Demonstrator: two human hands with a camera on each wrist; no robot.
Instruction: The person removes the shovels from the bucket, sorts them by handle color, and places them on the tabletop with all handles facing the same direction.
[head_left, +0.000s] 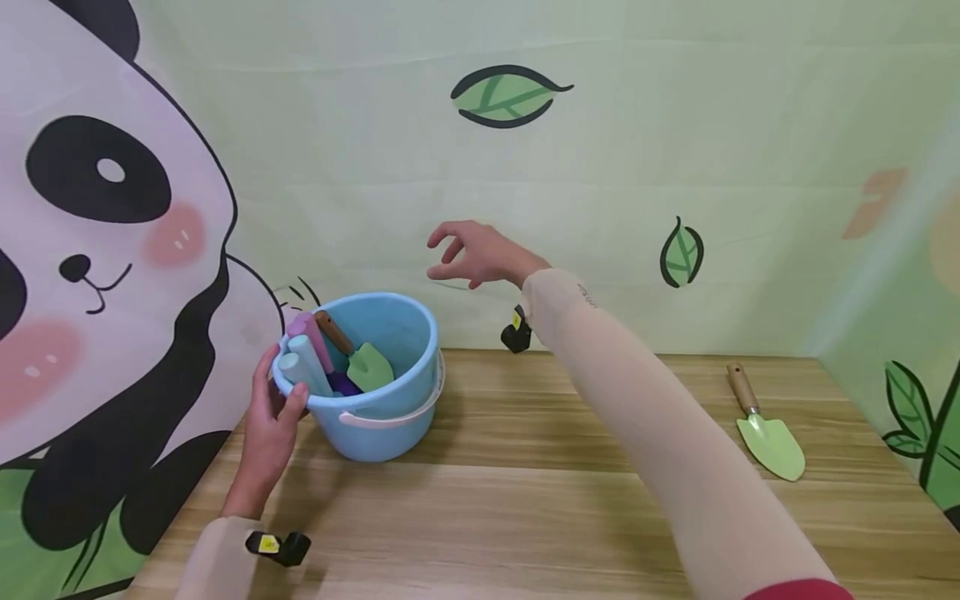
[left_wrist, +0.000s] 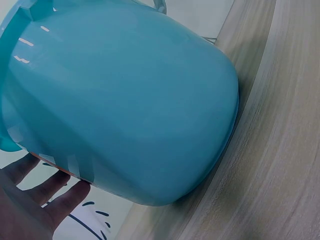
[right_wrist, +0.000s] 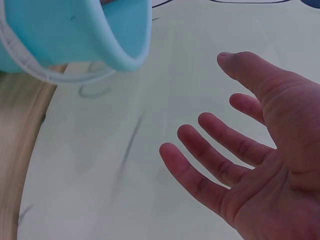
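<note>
A light blue bucket (head_left: 378,437) stands on the left part of the table, its white carrying handle (head_left: 386,420) hanging down in front. Inside lean a green hand trowel (head_left: 371,367) with a brown handle, a pink-purple handle (head_left: 311,335) and light blue handles (head_left: 307,358); their lower ends are hidden. My left hand (head_left: 270,433) grips the bucket's left rim, thumb on the near side and fingers against the outer wall. Up in the air, to the right of the bucket, my right hand (head_left: 483,254) holds nothing, its fingers spread and slightly bent in the right wrist view.
Another green hand trowel (head_left: 772,446) with a wooden handle lies at the right of the wooden table (head_left: 487,525). Behind the table rises a pale green backdrop (head_left: 360,167) printed with a panda and leaves.
</note>
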